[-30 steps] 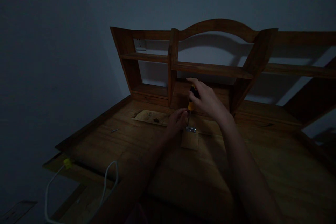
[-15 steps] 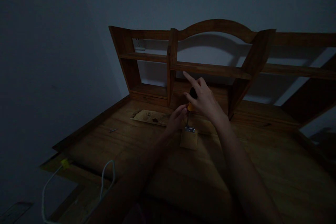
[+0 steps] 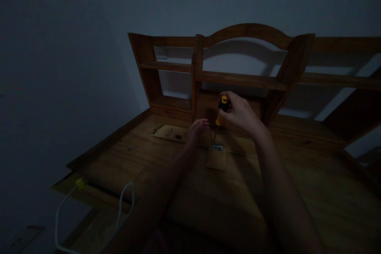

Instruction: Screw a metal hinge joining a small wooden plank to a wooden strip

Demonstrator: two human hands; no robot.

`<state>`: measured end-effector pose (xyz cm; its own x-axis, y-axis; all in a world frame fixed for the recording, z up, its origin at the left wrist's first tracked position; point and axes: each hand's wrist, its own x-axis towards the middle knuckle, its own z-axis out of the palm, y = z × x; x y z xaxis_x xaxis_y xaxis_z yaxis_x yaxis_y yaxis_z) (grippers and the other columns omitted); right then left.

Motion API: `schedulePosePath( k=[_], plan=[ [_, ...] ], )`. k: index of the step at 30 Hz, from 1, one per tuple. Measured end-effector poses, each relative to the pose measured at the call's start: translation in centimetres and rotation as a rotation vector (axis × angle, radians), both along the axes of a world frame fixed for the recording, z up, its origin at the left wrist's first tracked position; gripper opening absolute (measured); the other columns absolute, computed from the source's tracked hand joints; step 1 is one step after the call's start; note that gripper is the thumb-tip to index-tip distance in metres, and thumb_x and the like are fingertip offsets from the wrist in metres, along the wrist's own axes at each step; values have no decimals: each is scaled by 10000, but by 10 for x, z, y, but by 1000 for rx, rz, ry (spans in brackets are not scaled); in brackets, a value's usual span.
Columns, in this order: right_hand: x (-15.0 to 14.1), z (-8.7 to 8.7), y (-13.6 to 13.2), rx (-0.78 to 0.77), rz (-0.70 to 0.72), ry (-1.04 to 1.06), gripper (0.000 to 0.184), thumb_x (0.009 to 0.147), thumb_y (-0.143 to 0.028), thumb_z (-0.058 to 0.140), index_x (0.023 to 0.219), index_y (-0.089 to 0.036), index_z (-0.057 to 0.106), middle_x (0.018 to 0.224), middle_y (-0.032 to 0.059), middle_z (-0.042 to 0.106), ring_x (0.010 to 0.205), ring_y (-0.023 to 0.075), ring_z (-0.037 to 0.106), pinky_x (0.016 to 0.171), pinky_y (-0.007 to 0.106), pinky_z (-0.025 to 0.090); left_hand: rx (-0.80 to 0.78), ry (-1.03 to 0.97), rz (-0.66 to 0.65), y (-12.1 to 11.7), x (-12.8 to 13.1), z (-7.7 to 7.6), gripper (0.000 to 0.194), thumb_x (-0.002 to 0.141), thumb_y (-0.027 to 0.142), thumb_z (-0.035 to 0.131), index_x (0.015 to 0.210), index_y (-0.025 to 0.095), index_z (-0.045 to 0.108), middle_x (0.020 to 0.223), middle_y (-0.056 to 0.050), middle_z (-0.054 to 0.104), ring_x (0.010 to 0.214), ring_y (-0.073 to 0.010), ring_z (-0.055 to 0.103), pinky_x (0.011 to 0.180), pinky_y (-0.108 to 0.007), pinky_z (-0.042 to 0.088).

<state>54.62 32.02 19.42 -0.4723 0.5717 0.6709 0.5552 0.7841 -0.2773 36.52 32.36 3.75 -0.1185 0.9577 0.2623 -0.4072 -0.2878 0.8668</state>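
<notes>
My right hand (image 3: 240,113) grips a yellow and black screwdriver (image 3: 219,120) by its handle. The shaft points down, slightly tilted, and its tip meets a small shiny metal hinge (image 3: 217,147). Under and in front of that hinge is a small square wooden piece (image 3: 216,159) on the desk top. To the left of the screwdriver, my left hand (image 3: 197,129) is held apart from it, fingers extended and holding nothing. Dim light hides fine detail at the tip.
A wooden shelf unit (image 3: 238,79) stands along the back of the wooden desk (image 3: 166,166). A pale rough-edged strip (image 3: 171,132) and a thin metal piece (image 3: 131,148) lie to the left. A white cable (image 3: 121,202) loops at the front left. A wall socket (image 3: 161,52) shows behind the shelves.
My left hand has let go of the screwdriver and moved slightly left. My right hand's fingers, one raised before, have closed round the handle, which now leans more to the right.
</notes>
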Motion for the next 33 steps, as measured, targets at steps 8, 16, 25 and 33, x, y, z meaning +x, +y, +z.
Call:
schedulePosePath(
  k=[8,16,25,33],
  plan=[
    [-8,-5,-5,76,-162,-56,268,930,-393,554,1134,-220,542,1070,118,628,967,310,632,845,460,509,-27,-8,5,5,1,-2,259,748,359,697,930,177,726,953,-54,737,851,-169,681,873,-326,519],
    [-7,-9,2,95,-69,-29,374,903,-251,528,1275,-222,526,1268,137,507,1132,308,586,951,476,501,-25,42,2,3,1,-2,261,772,372,669,927,169,719,918,-54,734,836,-173,682,847,-323,522],
    [-9,-4,-11,117,-121,-136,214,914,-283,522,1117,-229,566,1174,106,575,1005,293,625,834,430,508,16,-80,-2,-5,1,6,271,819,363,618,1005,172,672,909,-50,701,786,-154,671,810,-304,525],
    [-10,-8,-7,132,-196,-152,250,931,-289,523,1171,-222,540,1197,120,553,975,296,640,795,412,511,6,-67,4,-4,1,6,264,819,348,604,1001,170,672,898,-49,694,786,-155,662,803,-302,515]
  ],
)
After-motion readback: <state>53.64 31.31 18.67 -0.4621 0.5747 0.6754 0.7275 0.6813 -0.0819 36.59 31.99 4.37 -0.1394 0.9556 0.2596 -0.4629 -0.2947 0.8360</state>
